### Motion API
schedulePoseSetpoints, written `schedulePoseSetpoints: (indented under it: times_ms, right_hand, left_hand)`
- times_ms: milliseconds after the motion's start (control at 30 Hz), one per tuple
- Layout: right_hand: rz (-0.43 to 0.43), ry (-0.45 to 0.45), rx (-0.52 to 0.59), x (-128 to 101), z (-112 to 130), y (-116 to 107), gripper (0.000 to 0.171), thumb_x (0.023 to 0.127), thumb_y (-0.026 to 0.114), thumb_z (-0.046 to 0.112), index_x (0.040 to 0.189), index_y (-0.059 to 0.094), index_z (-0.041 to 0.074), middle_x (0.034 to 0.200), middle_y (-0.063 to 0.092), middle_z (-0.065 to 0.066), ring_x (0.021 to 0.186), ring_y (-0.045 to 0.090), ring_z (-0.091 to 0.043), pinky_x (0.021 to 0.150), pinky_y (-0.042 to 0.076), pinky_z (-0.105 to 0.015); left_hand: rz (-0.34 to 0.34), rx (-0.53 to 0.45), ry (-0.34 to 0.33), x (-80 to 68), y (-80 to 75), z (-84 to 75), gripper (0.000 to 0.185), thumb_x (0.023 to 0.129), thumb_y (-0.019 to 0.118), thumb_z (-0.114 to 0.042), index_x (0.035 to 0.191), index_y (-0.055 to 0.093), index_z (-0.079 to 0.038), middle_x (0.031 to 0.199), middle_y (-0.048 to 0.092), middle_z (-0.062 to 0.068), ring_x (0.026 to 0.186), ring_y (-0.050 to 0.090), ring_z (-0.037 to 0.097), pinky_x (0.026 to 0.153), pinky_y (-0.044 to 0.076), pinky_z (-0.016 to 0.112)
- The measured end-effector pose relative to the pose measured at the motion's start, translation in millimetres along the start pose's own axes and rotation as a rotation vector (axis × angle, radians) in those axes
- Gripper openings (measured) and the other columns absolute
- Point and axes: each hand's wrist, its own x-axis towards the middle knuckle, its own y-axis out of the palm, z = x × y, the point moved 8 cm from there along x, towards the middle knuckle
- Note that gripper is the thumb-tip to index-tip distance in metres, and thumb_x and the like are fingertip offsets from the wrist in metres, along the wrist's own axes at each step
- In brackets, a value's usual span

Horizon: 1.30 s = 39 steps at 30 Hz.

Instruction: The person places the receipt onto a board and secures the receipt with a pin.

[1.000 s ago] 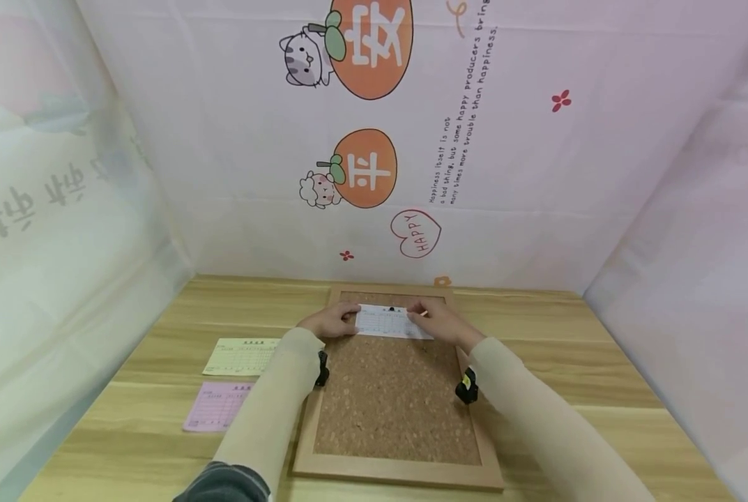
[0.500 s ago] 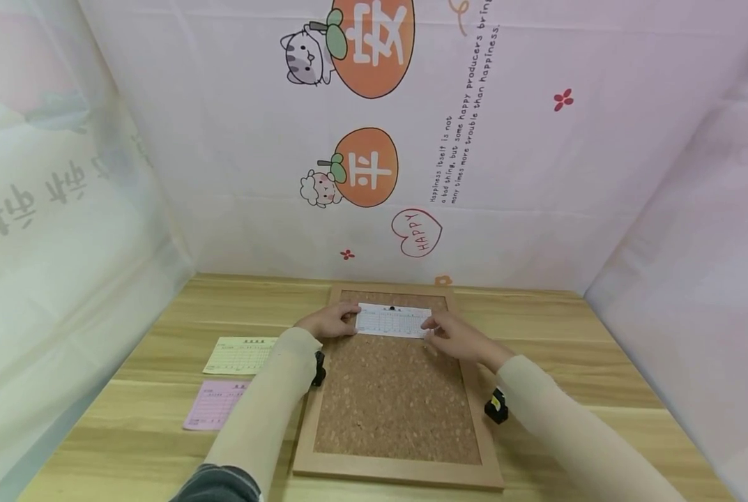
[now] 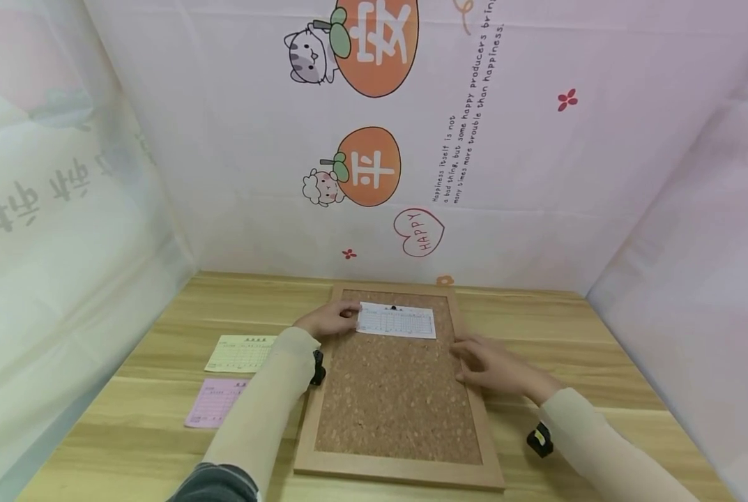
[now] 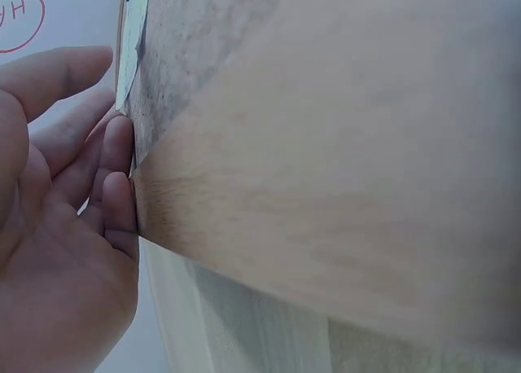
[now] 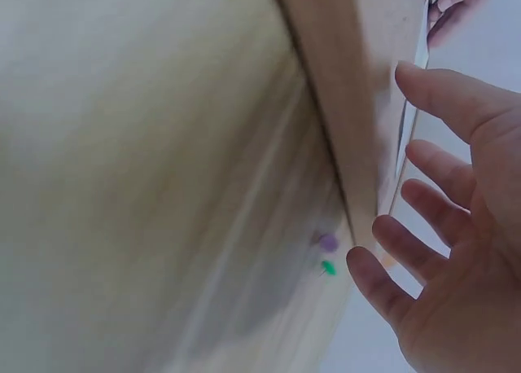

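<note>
A white printed form slip [image 3: 397, 322] lies on the upper part of a wood-framed cork board [image 3: 395, 397], with a black pushpin [image 3: 394, 307] at its top edge. My left hand [image 3: 330, 320] rests at the board's left frame, fingertips right by the slip's left edge. In the left wrist view its fingers are loosely bent against the frame, with thumb and forefinger apart. My right hand [image 3: 495, 366] hovers at the board's right frame, fingers spread and holding nothing. Beyond those fingers in the right wrist view, a purple pushpin [image 5: 327, 243] and a green pushpin [image 5: 328, 268] lie on the table.
On the wooden table [image 3: 129, 418], left of the board, are a yellow form slip [image 3: 238, 353] and a pink one [image 3: 213, 403], both partly covered by my left sleeve [image 3: 267, 404]. A printed white curtain [image 3: 505, 230] encloses the table at the back and sides.
My right hand has left the slip's right side and moved right and nearer to me, past the board's frame. My left hand has stayed by the slip's left edge.
</note>
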Motion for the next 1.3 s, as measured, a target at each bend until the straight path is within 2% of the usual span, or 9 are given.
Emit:
schedulePoseSetpoints:
  times_ms: [133,300,600,800,1067,1300]
  right_hand:
    - [0.009,0.004,0.001,-12.0,-5.6,0.7,0.063,0.096,0.07,0.032,0.146,0.048,0.0,0.156,0.031,-0.026,0.141,0.028,-0.049,0.111,0.025,-0.066]
    - [0.027,-0.02,0.017,-22.1,-7.9,0.6,0.07,0.095,0.07,0.036,0.148,0.044,-0.002,0.157,0.03,-0.026,0.141,0.026,-0.05,0.11,0.024,-0.068]
    - [0.064,0.019,0.065,-29.3,-17.5,6.4,0.077,0.096,0.066,0.045,0.152,0.039,0.001,0.16,0.026,-0.022,0.144,0.024,-0.048,0.111,0.023,-0.067]
    - [0.061,0.011,0.08,-29.5,-17.4,6.5,0.076,0.096,0.067,0.043,0.152,0.039,0.0,0.16,0.026,-0.022,0.144,0.024,-0.047,0.112,0.023,-0.066]
    - [0.066,0.009,0.086,-30.1,-17.9,8.1,0.077,0.096,0.066,0.044,0.153,0.037,0.001,0.16,0.025,-0.022,0.144,0.023,-0.047,0.112,0.023,-0.066]
    - [0.057,0.014,0.104,-30.1,-18.3,7.2,0.077,0.096,0.066,0.044,0.153,0.037,0.001,0.161,0.025,-0.021,0.145,0.022,-0.047,0.111,0.022,-0.068]
  left_hand:
    - [-0.007,-0.01,-0.019,-1.3,-1.1,0.0,0.052,0.102,0.055,-0.011,0.151,0.041,0.0,0.146,0.045,0.022,0.134,0.043,0.034,0.111,0.037,0.049]
    - [-0.016,-0.054,-0.018,0.6,-0.5,3.0,0.05,0.102,0.056,-0.011,0.149,0.044,0.0,0.146,0.046,0.021,0.133,0.044,0.034,0.109,0.039,0.048]
    - [-0.057,-0.161,-0.017,-2.6,-5.1,2.5,0.049,0.099,0.058,-0.008,0.147,0.048,-0.003,0.138,0.054,0.016,0.125,0.05,0.031,0.102,0.044,0.048]
    - [-0.064,-0.049,0.022,-9.3,-12.6,-2.1,0.048,0.101,0.06,-0.014,0.146,0.049,-0.005,0.135,0.056,0.014,0.125,0.052,0.031,0.105,0.043,0.05]
    - [-0.061,0.033,0.167,-21.2,-27.4,-5.5,0.043,0.101,0.061,-0.012,0.141,0.053,0.0,0.132,0.059,0.019,0.121,0.055,0.033,0.103,0.045,0.052]
    - [-0.077,0.063,0.161,-41.1,-46.7,0.3,0.041,0.101,0.059,-0.012,0.14,0.054,0.0,0.13,0.061,0.021,0.117,0.058,0.033,0.099,0.048,0.05]
